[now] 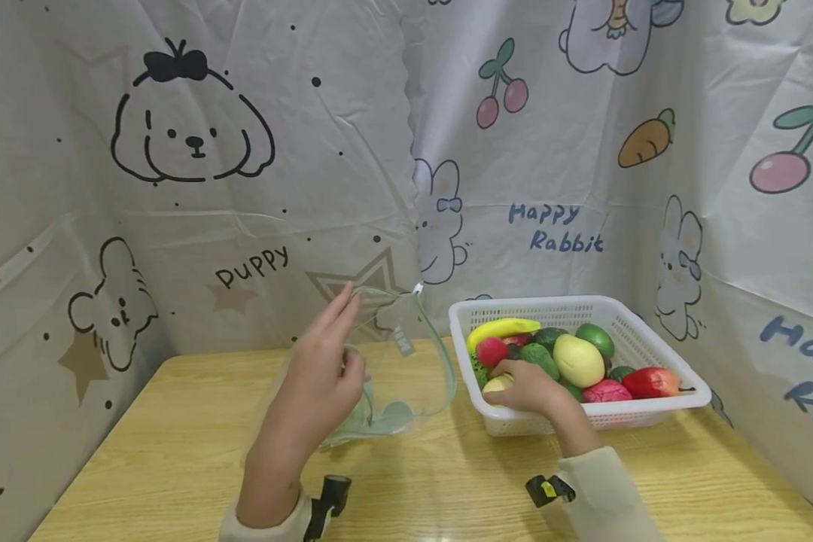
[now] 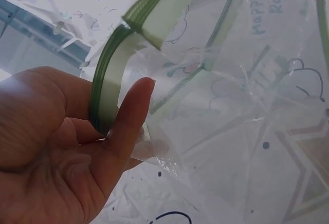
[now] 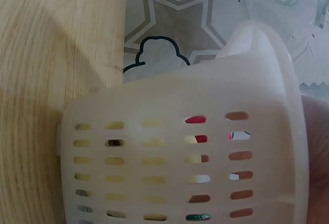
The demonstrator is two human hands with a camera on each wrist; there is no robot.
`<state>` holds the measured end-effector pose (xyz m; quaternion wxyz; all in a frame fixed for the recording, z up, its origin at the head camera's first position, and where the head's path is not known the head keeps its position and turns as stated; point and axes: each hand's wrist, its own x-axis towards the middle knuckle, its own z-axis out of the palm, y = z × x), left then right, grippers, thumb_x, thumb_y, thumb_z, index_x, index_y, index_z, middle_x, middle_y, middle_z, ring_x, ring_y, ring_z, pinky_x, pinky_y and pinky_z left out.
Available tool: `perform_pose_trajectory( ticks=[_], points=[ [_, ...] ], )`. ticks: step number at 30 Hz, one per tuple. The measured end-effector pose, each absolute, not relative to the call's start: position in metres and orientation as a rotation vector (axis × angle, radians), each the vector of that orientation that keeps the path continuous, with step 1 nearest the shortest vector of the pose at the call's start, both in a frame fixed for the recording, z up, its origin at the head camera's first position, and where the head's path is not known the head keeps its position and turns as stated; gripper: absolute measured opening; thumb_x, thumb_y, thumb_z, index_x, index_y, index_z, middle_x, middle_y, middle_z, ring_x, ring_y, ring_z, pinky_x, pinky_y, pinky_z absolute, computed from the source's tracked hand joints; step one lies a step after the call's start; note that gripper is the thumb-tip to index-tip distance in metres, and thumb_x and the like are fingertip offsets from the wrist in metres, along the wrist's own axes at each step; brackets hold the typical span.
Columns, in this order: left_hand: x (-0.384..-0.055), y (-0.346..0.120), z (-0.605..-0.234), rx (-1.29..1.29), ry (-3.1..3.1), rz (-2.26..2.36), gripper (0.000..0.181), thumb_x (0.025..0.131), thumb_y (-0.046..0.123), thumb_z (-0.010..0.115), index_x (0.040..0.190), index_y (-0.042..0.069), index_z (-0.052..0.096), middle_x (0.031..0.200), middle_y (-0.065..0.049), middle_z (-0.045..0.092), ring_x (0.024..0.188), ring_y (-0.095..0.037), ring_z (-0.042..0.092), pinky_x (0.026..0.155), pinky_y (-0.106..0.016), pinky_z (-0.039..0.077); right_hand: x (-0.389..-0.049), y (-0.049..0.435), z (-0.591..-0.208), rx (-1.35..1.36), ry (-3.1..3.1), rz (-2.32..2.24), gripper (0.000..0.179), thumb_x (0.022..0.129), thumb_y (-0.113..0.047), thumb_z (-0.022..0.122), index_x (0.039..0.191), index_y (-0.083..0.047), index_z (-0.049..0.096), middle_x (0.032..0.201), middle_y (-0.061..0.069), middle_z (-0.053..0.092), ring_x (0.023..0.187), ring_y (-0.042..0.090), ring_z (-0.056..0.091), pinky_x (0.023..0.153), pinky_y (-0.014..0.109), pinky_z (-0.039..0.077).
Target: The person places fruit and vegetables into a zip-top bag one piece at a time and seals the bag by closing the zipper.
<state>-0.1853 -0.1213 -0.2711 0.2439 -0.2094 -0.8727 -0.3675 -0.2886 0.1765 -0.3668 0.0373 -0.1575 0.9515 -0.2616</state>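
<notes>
My left hand (image 1: 320, 384) holds up a clear zip bag (image 1: 413, 376) with green edging, left of centre over the table. In the left wrist view, the thumb and fingers pinch the bag beside its green zip edge (image 2: 105, 82), and the bag's mouth gapes apart. My right hand (image 1: 538, 388) reaches over the near rim of a white basket (image 1: 525, 425), its fingers curled round a pale yellow fruit (image 1: 497, 385) in the near left corner. The basket wall hides most of that hand in the right wrist view.
Around the right hand lie a yellow banana (image 1: 504, 329), a red round fruit (image 1: 491, 351), a larger pale yellow fruit (image 1: 578, 360), a red pepper-like piece (image 1: 653, 382) and several green pieces. A printed curtain (image 1: 352, 188) encloses the wooden table (image 1: 176, 444).
</notes>
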Motion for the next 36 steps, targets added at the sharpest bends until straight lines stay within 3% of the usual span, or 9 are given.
perform_pose_trajectory(
  ticks=[10,17,24,30,36],
  points=[
    [-0.186,-0.12,-0.271,-0.575,-2.386,-1.016,0.068,0.087,-0.015,0.049,0.153,-0.006,0.036,0.166,-0.014,0.023,0.06,-0.003,0.06,0.046,-0.019,0.043,-0.288,0.173,-0.365,-0.329,2.924,-0.831,0.051,0.077,-0.023,0.082,0.12,-0.002,0.065,0.114,0.019,0.068,0.101,0.033,0.06,0.094,0.056,0.049],
    [-0.187,-0.117,-0.272,-0.594,-2.367,-1.02,0.067,0.087,-0.016,0.049,0.152,-0.006,0.038,0.165,-0.015,0.026,0.052,-0.001,0.051,0.045,-0.019,0.04,-0.285,0.175,-0.364,-0.351,2.87,-0.821,0.049,0.082,-0.024,0.079,0.123,-0.005,0.061,0.124,0.026,0.06,0.122,0.047,0.049,0.098,0.063,0.044],
    [-0.187,-0.119,-0.274,-0.575,-2.383,-1.031,0.067,0.088,-0.015,0.048,0.153,-0.006,0.036,0.166,-0.014,0.024,0.063,-0.001,0.062,0.044,-0.02,0.04,-0.286,0.174,-0.365,-0.44,2.929,-0.848,0.053,0.079,-0.021,0.078,0.126,-0.004,0.062,0.116,0.017,0.067,0.097,0.031,0.06,0.09,0.052,0.05],
    [-0.186,-0.122,-0.275,-0.542,-2.41,-1.049,0.069,0.089,-0.013,0.047,0.155,-0.004,0.033,0.167,-0.01,0.021,0.07,-0.005,0.067,0.046,-0.02,0.043,-0.28,0.173,-0.356,-0.42,3.037,-0.81,0.053,0.089,-0.023,0.074,0.135,-0.004,0.057,0.125,0.028,0.06,0.11,0.041,0.057,0.09,0.061,0.05],
    [-0.186,-0.12,-0.274,-0.558,-2.408,-1.043,0.068,0.089,-0.014,0.048,0.155,-0.005,0.034,0.167,-0.011,0.021,0.068,-0.006,0.066,0.046,-0.019,0.044,-0.267,0.172,-0.335,-0.377,3.107,-0.922,0.058,0.097,-0.026,0.067,0.147,-0.007,0.046,0.128,0.037,0.044,0.104,0.042,0.057,0.082,0.062,0.054]
  ],
)
